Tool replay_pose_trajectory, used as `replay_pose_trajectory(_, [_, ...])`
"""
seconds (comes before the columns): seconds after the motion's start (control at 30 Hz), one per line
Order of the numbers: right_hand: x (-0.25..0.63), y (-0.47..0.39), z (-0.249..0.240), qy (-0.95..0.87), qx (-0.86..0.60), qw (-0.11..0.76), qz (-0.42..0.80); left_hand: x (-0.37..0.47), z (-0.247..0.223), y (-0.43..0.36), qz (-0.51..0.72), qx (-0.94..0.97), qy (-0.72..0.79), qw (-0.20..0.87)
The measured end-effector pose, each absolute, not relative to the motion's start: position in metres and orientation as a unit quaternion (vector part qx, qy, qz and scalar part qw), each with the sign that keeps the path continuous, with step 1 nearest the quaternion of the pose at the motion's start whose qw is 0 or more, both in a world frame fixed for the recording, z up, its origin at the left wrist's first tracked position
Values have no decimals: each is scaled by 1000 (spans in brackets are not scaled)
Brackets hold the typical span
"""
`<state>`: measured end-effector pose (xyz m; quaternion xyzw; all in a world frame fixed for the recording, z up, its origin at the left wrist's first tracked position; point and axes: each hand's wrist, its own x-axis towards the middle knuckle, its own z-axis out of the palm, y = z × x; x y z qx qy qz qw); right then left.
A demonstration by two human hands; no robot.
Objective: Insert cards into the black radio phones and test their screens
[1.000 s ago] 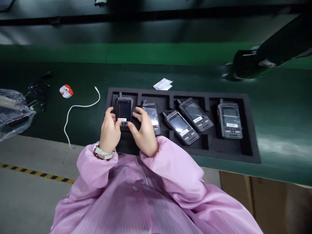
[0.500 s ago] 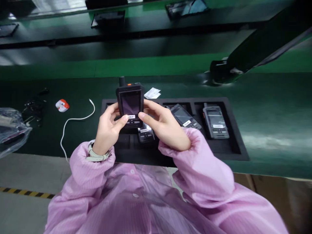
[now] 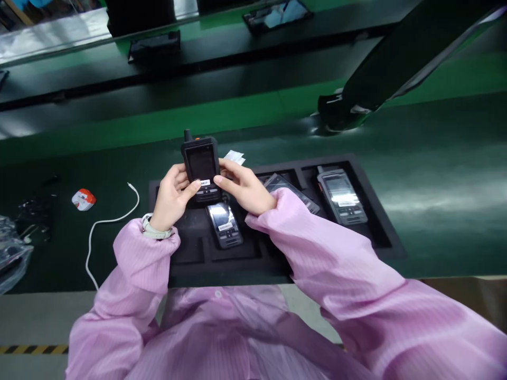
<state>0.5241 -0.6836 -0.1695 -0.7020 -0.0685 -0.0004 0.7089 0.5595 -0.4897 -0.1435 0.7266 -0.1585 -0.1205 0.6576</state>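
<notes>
A black handheld radio [image 3: 201,163] with a stubby antenna, an orange top button and a dark screen is held upright between both hands. My left hand [image 3: 171,198] grips its left side, thumb near the white barcode label. On the other side, my right hand [image 3: 242,186] grips the right edge, thumb by the label and fingers behind. Below them a second handheld unit [image 3: 225,226] lies tilted in the black foam tray [image 3: 190,269]. Another unit [image 3: 343,196] with an antenna rests in the tray's right end, and a flat screen part [image 3: 291,189] is partly hidden by my right sleeve.
On the left are a white cable [image 3: 90,243], a red-and-white object [image 3: 83,199], dark cords [image 3: 37,216] and a clear plastic bag [image 3: 13,258]. White paper [image 3: 235,157] lies behind the tray. A dark arm [image 3: 380,79] reaches down at right; dark flat devices [image 3: 155,47] lie on the back shelf.
The view has shifted and tilted. Both hands still hold the radio, which has moved slightly left in the picture, and the unit beneath it shows more fully.
</notes>
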Motion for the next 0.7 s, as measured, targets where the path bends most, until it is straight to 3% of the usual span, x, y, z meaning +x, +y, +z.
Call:
replay_pose_trajectory(0.5, [507,-668,-167,-11,-665,743,73,553,-163,-483,-204,665,-112,710])
replay_pose_trajectory(0.7, [499,-661,-170,-19,-689,724,39,552,-167,-484,-159,681,-107,706])
